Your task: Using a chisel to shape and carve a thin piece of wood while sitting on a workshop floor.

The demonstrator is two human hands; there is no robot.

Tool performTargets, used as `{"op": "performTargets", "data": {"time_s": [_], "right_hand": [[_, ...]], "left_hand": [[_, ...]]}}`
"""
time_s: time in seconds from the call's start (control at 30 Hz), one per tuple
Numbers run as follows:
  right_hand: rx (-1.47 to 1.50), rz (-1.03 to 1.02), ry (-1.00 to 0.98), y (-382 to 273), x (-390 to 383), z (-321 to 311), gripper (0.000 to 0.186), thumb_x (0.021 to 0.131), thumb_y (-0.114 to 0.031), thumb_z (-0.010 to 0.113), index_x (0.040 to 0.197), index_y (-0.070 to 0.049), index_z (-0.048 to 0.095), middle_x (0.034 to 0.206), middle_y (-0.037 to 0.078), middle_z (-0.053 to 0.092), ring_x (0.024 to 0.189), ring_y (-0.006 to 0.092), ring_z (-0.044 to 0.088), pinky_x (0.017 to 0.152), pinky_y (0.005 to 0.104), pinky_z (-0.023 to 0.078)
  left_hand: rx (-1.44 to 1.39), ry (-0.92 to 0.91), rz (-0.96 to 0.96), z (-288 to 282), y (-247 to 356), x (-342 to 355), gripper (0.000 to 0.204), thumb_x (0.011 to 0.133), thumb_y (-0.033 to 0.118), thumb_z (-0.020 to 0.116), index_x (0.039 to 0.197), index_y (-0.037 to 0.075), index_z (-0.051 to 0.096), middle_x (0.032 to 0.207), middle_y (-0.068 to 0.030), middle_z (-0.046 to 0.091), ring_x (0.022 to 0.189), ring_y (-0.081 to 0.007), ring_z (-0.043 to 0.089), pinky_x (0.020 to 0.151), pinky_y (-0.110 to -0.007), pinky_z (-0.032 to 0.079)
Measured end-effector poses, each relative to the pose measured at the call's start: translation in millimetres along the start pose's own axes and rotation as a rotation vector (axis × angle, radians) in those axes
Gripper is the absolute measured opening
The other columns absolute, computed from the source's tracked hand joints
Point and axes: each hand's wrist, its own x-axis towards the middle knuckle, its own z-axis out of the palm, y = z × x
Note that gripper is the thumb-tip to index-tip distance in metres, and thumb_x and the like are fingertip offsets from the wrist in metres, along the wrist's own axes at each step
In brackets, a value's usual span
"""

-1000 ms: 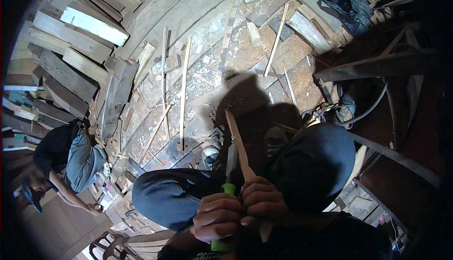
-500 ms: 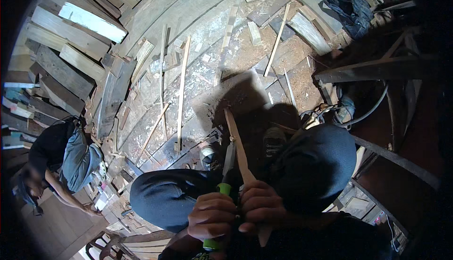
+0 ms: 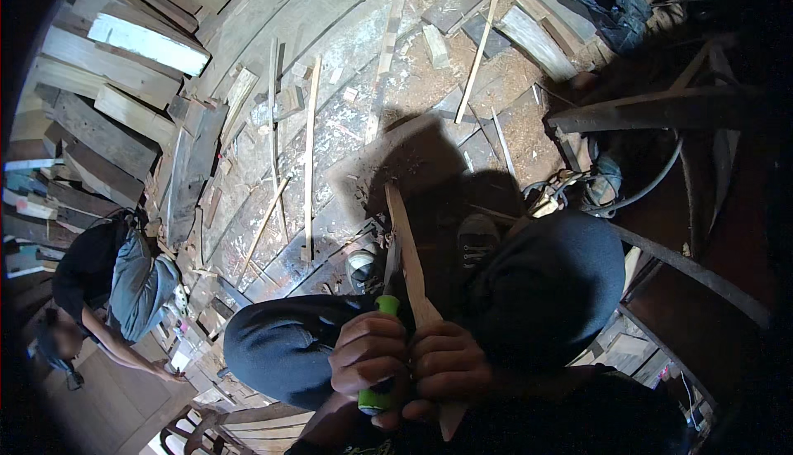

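My left hand (image 3: 369, 356) is wrapped round the green and black handle of a knife (image 3: 387, 304). Its narrow metal blade points away from me and lies along the left edge of a long, tapered wooden stick (image 3: 407, 248). Close beside it, my right hand (image 3: 448, 360) grips the near part of this stick, whose pointed butt sticks out below the fist. The stick's far tip reaches over a flat board (image 3: 355, 182) on the floor, partly in shadow, with small shavings on it. Both hands are held between my bent knees.
A co-worker (image 3: 124, 281) crouches at the left, one arm stretched over a brown panel (image 3: 107, 401). Stacked planks (image 3: 116, 66) fill the far left. Thin strips (image 3: 312, 157) and sawdust litter the floor. A black plastic bag (image 3: 610, 9) and a wooden frame (image 3: 661, 112) are at right.
The knife blade has drawn back toward me along the stick's left edge, and a small curl at the blade tip no longer shows. Both fists stay closed. The co-worker's hand shifted slightly.
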Motion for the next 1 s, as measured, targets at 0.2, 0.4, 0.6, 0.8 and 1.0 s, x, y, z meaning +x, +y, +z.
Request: {"op": "performTargets", "data": {"time_s": [0.2,0.4,0.6,0.8,1.0], "right_hand": [[0.042,0.055,-0.02,-5,0,-6,0.026,0.078,-0.018,0.077,0.068,-0.008,0.056,0.061,0.003,0.056,0.057,0.0179,0.057,0.063,0.0372,0.049],[-0.049,-0.06,-0.015,6,-15,-6,0.031,0.078,-0.019,0.078,0.066,-0.009,0.052,0.059,0.001,0.053,0.055,0.0166,0.055,0.062,0.0366,0.049],[-0.005,-0.029,-0.073,1,-9,-5,0.032,0.078,-0.022,0.078,0.066,-0.01,0.051,0.06,0.0,0.053,0.056,0.0147,0.055,0.064,0.0362,0.049],[-0.021,-0.06,0.049,3,-7,1,0.031,0.079,-0.019,0.077,0.065,-0.011,0.05,0.061,0.0,0.054,0.057,0.015,0.056,0.068,0.0371,0.049],[-0.1,-0.049,-0.125,0,-5,-9,0.028,0.079,-0.014,0.075,0.064,-0.012,0.05,0.062,-0.001,0.055,0.059,0.0157,0.057,0.073,0.0353,0.048]], "left_hand": [[0.029,0.067,-0.035,15,0,-12,0.032,0.08,0.033,0.067,0.078,0.003,0.055,0.071,-0.0104,0.061,0.066,-0.0278,0.061,0.062,-0.042,0.051],[0.1,0.208,-0.091,27,3,-23,0.047,0.091,0.049,0.053,0.079,0.004,0.052,0.073,-0.0099,0.058,0.068,-0.0251,0.058,0.066,-0.044,0.044],[0.026,0.139,-0.037,26,-4,-23,0.049,0.089,0.049,0.056,0.082,0.001,0.054,0.076,-0.0127,0.056,0.069,-0.0272,0.056,0.066,-0.044,0.045],[0.036,0.239,-0.16,23,-3,-16,0.055,0.091,0.054,0.048,0.078,0.001,0.054,0.075,-0.0129,0.057,0.069,-0.0277,0.056,0.067,-0.044,0.044],[0.026,-0.004,-0.241,12,8,-13,0.05,0.082,0.05,0.056,0.075,0.001,0.056,0.076,-0.0133,0.058,0.071,-0.0302,0.058,0.076,-0.046,0.042]]}}
